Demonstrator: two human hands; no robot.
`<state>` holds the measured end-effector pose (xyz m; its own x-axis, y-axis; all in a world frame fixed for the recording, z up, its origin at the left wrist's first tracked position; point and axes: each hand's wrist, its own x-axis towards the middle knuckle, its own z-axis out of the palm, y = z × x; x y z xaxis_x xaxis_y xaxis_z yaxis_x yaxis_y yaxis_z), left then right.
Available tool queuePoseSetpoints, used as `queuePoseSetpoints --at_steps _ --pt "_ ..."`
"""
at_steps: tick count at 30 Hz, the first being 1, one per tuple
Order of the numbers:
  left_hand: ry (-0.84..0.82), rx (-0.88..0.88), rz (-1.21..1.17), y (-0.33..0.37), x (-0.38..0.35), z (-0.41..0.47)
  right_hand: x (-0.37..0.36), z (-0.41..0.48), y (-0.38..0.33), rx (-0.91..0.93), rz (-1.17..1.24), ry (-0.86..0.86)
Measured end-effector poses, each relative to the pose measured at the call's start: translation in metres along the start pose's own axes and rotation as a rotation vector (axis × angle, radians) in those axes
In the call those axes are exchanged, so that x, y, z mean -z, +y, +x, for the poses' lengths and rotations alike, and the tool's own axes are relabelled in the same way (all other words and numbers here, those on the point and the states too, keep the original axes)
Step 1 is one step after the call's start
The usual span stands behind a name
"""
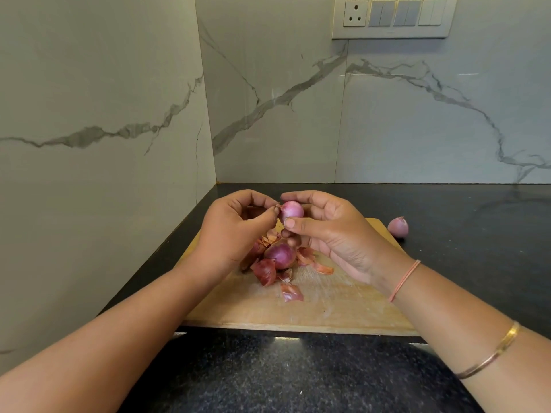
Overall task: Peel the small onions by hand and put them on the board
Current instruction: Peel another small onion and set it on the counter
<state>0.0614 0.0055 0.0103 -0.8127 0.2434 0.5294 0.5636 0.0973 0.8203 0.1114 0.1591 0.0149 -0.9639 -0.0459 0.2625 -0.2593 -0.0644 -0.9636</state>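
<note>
My right hand (pixel 334 234) holds a small pale pink onion (pixel 292 210) between thumb and fingers, above the wooden board (pixel 313 308). My left hand (pixel 235 231) pinches a strip of dry skin at the onion's left end. Below the hands, a darker purple onion (pixel 280 255) lies on the board among loose red-brown peels (pixel 265 272). Another small pink onion (pixel 398 226) sits on the black counter just past the board's far right corner.
The board lies on a dark speckled counter (pixel 298 377) in a corner of marble-patterned walls. The left wall (pixel 104 174) runs close along the board's left side. A switch panel (pixel 393 16) hangs high on the back wall.
</note>
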Motion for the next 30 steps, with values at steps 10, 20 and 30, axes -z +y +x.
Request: queuePoseSetpoints --at_steps 10,20,30 --pt "0.014 -0.15 0.237 -0.003 -0.002 -0.001 -0.002 0.002 -0.001 -0.027 0.021 0.015" --pt "0.078 -0.01 0.176 -0.008 0.007 0.007 0.0 0.001 -0.002 -0.056 0.084 -0.006" --pt "0.006 -0.038 -0.068 0.001 0.002 -0.001 0.0 0.001 -0.002 -0.007 0.126 0.03"
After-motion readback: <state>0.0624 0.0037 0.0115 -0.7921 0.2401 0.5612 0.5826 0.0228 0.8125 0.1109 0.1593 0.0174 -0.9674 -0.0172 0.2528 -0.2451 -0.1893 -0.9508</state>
